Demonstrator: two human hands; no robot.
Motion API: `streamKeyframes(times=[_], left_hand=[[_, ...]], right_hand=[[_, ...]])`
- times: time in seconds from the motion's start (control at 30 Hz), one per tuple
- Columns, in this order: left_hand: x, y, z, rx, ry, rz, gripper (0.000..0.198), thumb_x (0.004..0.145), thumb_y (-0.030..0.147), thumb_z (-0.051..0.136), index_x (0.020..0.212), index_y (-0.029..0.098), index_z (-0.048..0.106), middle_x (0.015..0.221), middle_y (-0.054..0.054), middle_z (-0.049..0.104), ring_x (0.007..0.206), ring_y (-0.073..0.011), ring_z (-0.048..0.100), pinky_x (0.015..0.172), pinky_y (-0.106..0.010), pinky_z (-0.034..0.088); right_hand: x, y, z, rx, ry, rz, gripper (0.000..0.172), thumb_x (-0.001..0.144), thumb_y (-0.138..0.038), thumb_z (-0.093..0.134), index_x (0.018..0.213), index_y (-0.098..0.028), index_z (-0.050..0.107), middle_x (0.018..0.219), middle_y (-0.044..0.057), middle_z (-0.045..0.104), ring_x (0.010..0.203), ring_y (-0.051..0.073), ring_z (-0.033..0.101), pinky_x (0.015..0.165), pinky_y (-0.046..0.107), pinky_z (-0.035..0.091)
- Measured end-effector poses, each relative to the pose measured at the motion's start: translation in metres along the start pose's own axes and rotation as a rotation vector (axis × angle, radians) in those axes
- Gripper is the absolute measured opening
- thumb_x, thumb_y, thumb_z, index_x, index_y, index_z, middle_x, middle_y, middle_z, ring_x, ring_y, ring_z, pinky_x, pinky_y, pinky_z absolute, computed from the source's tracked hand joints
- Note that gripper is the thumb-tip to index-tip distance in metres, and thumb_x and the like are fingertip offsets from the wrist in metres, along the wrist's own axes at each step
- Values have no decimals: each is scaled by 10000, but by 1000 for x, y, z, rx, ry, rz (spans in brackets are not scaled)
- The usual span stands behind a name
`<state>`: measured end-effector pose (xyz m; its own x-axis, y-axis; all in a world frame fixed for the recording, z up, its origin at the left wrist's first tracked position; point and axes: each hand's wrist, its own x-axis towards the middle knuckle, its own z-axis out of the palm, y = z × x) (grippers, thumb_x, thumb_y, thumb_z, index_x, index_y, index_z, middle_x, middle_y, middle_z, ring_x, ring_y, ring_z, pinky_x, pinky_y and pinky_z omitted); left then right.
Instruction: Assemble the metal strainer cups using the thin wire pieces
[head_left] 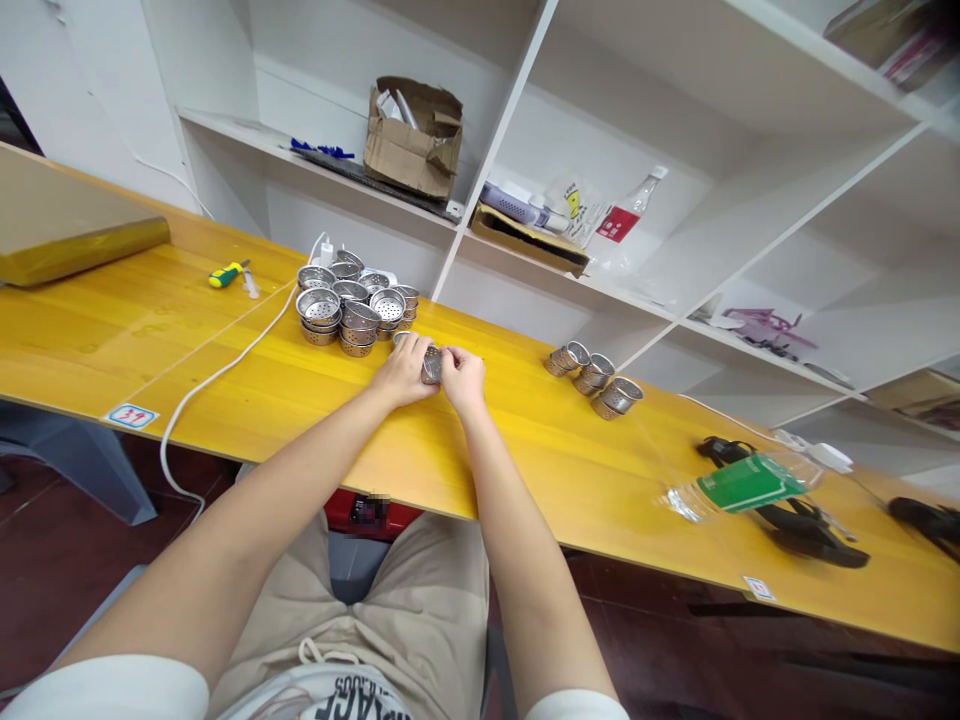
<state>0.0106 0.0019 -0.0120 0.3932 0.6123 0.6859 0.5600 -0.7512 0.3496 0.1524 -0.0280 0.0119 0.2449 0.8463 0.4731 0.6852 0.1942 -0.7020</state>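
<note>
Just above the wooden table, my left hand (pixel 405 372) is wrapped round a perforated metal strainer basket (pixel 431 367), tilted on its side with its holed bottom towards me. The fingertips of my right hand (pixel 463 379) pinch at the basket's right edge; whether something small is between them is hidden. Another basket (pixel 402 338) shows partly behind my left hand. Beyond it, to the left, stands a crowded group of stacked strainer baskets (pixel 360 318). Three short stacks of the same baskets (pixel 598 371) stand apart on the right side of the table.
A white cable (pixel 225 370) crosses the table and hangs over its front edge. A yellow-green screwdriver (pixel 227 274) lies far left, near a cardboard box (pixel 82 225). To the right are a green-labelled bottle (pixel 757 482) and black sandals (pixel 810 532). White shelves (pixel 480 235) back the table.
</note>
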Motion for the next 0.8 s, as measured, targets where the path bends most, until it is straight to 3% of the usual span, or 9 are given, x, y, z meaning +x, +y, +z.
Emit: streamKeyframes(times=[0.43, 0.6, 0.8], left_hand=[[-1, -2, 1, -10, 1, 24, 527, 734, 281, 767, 1176, 178, 500, 1143, -136, 544, 1130, -338, 546, 1003, -475, 494], [0, -1, -1, -37, 21, -12, 604, 716, 300, 784, 1228, 175, 487, 1181, -140, 554, 1164, -340, 551, 1035, -476, 488], [-1, -2, 2, -65, 38, -19, 639, 712, 305, 792, 1262, 189, 488, 1206, -126, 577, 1192, -334, 560, 1059, -471, 480]], right_hand=[[-2, -4, 2, 4, 30, 71, 239, 925, -302, 541, 914, -165, 737, 890, 79, 763, 805, 204, 674, 813, 307, 490], [2, 3, -4, -67, 68, 43, 202, 827, -356, 692, 928, -182, 715, 815, 34, 716, 777, 195, 634, 822, 311, 482], [5, 11, -14, -63, -101, 90, 219, 838, -404, 675, 805, -193, 727, 717, 3, 683, 675, 161, 583, 697, 277, 438]])
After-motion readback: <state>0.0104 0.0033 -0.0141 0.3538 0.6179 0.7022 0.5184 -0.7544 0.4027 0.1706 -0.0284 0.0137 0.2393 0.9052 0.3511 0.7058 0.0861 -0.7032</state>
